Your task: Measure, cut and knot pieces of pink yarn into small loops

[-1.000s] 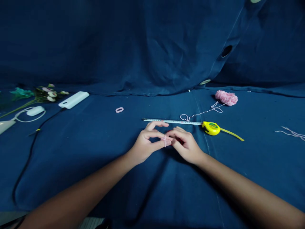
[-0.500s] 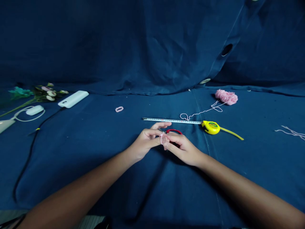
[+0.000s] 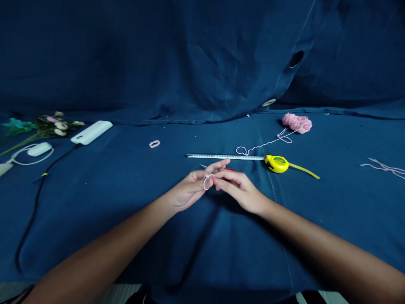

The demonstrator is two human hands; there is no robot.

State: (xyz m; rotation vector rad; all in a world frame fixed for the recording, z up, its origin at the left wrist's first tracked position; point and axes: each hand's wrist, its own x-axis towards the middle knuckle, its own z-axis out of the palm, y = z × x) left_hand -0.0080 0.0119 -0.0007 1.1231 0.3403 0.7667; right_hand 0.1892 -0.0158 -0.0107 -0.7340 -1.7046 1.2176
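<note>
Between my hands is a small loop of pink yarn (image 3: 205, 184). My left hand (image 3: 191, 188) has the loop round its thumb tip and index finger area, with its other fingers stretched out to the right. My right hand (image 3: 242, 190) pinches the yarn at the loop's right side with thumb and index finger. Just behind the hands lie scissors with a red handle (image 3: 230, 169), mostly hidden by the fingers. Beyond them a yellow tape measure (image 3: 277, 164) has its blade (image 3: 224, 157) drawn out to the left.
A pink yarn ball (image 3: 297, 123) trails a strand at the back right. Loose yarn pieces (image 3: 384, 166) lie far right. A small yarn coil (image 3: 154, 144) sits left of centre. At left are a white power bank (image 3: 91, 132), a black cable (image 3: 36, 211) and artificial flowers (image 3: 58, 125).
Both hands have shifted slightly left with the yarn loop. The loop shows more openly round my left thumb, and the scissors' handle is more covered. The view has shifted slightly.
</note>
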